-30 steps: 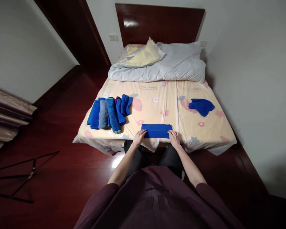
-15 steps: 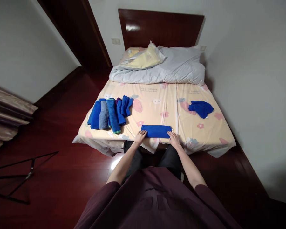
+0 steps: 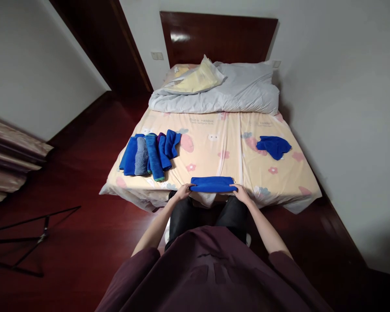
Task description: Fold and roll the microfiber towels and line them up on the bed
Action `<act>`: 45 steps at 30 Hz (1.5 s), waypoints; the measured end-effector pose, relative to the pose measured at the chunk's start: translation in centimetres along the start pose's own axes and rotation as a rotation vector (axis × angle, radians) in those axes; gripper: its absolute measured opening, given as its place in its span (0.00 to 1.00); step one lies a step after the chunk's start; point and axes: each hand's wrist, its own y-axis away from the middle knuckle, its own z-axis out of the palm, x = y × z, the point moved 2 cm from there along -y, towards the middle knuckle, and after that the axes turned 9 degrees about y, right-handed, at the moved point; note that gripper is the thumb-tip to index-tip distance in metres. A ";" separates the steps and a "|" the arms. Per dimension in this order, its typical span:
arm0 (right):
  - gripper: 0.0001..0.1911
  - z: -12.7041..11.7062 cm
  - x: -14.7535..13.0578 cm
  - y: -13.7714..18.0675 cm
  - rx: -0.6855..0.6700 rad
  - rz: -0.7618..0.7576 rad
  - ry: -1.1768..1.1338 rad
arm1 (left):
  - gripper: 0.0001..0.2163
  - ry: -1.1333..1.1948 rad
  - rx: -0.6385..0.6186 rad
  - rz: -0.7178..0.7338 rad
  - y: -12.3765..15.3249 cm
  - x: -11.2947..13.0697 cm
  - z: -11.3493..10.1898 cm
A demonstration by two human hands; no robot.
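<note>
A folded blue towel [image 3: 212, 184] lies as a narrow strip at the near edge of the bed [image 3: 214, 147]. My left hand [image 3: 182, 191] grips its left end and my right hand [image 3: 239, 193] grips its right end, fingers curled around the cloth. A row of several folded blue and grey towels [image 3: 149, 154] lies on the bed's left side. One crumpled blue towel [image 3: 274, 146] sits on the right side of the bed.
A grey duvet [image 3: 221, 93] and a yellow pillow [image 3: 195, 78] are piled at the dark wooden headboard [image 3: 217, 37]. A white wall runs along the bed's right. Dark red wooden floor lies to the left, with a black metal stand [image 3: 29, 238] on it.
Both hands have slid back toward the bed's near edge and closed on the towel's ends. The blue towel now looks narrower and sits closer to me.
</note>
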 end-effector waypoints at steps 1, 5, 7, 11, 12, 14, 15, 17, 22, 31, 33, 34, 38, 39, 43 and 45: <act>0.24 0.2 0.1 -0.3 0.005 0.022 -0.045 | 0.20 0.034 0.025 -0.019 -0.1 -0.1 0.1; 0.18 0.7 0.1 -1.4 0.045 0.116 -0.173 | 0.14 0.185 0.150 -0.113 -0.7 -0.6 0.7; 0.16 0.8 0.0 -1.8 0.088 0.180 -0.194 | 0.12 0.235 0.230 -0.149 -1.0 -0.9 1.0; 0.18 1.1 -0.4 -2.5 0.156 0.255 -0.180 | 0.13 0.156 0.334 -0.232 -1.9 -1.2 1.2; 0.18 1.1 -0.5 -2.7 0.163 0.268 -0.166 | 0.13 0.127 0.338 -0.257 -2.1 -1.3 1.1; 0.18 1.1 -0.6 -3.1 0.169 0.288 -0.139 | 0.15 0.094 0.334 -0.290 -2.5 -1.5 1.0; 0.19 1.1 -0.6 -3.2 0.170 0.294 -0.132 | 0.15 0.088 0.330 -0.298 -2.6 -1.6 0.9; 0.19 1.0 -0.7 -3.5 0.172 0.299 -0.125 | 0.15 0.079 0.323 -0.308 -2.8 -1.8 0.7; 0.20 0.9 -0.6 -3.5 0.172 0.300 -0.112 | 0.16 0.052 0.302 -0.318 -2.9 -2.1 0.6; 0.17 1.2 0.2 -3.5 0.168 0.316 -0.099 | 0.16 0.014 0.289 -0.325 -2.8 -2.2 0.7; 0.17 1.3 0.5 -3.6 0.166 0.321 -0.095 | 0.15 0.009 0.287 -0.330 -2.8 -2.2 0.6; 0.17 1.3 0.6 -3.6 0.161 0.325 -0.090 | 0.15 0.007 0.287 -0.334 -2.9 -2.2 0.6; 0.15 1.4 0.9 -3.8 0.140 0.374 -0.048 | 0.14 0.002 0.297 -0.361 -3.0 -2.1 0.6; 0.15 1.4 0.9 -3.8 0.142 0.392 -0.029 | 0.13 0.002 0.304 -0.369 -3.0 -2.0 0.7; 0.14 1.4 0.7 -3.7 0.193 0.426 0.071 | 0.13 -0.017 0.353 -0.392 -2.8 -1.3 0.9; 0.13 1.6 0.4 -3.6 0.227 0.406 0.124 | 0.13 -0.023 0.387 -0.418 -2.6 -0.8 0.9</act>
